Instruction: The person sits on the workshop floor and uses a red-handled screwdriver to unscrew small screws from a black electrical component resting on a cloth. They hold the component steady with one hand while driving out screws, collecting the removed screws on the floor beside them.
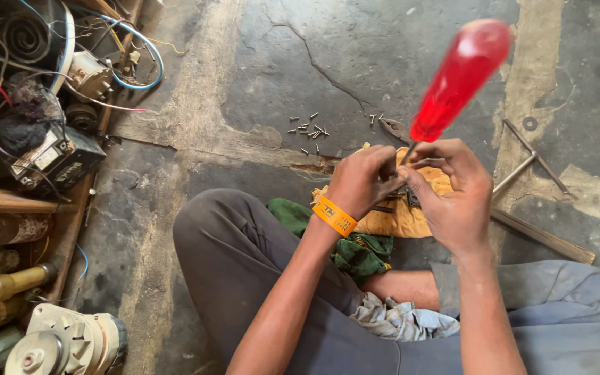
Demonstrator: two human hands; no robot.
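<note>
My left hand (pixel 364 179), with an orange wristband, and my right hand (pixel 453 191) are closed together over a small dark metal part (pixel 404 196) that is mostly hidden between them. A screwdriver with a red translucent handle (pixel 461 76) sticks up and to the right from between my fingers, its shaft gripped near the part. Which hand grips the shaft is unclear. Both hands hover above a yellow cloth (pixel 401 215) on the floor.
Several small screws (pixel 310 130) lie scattered on the cracked concrete floor. A green cloth (pixel 355 250) and grey rag (pixel 401 319) rest by my crossed legs. Metal rods (pixel 532 160) and a flat bar (pixel 543 236) lie right. Wires, motors and an alternator (pixel 64 344) crowd the left.
</note>
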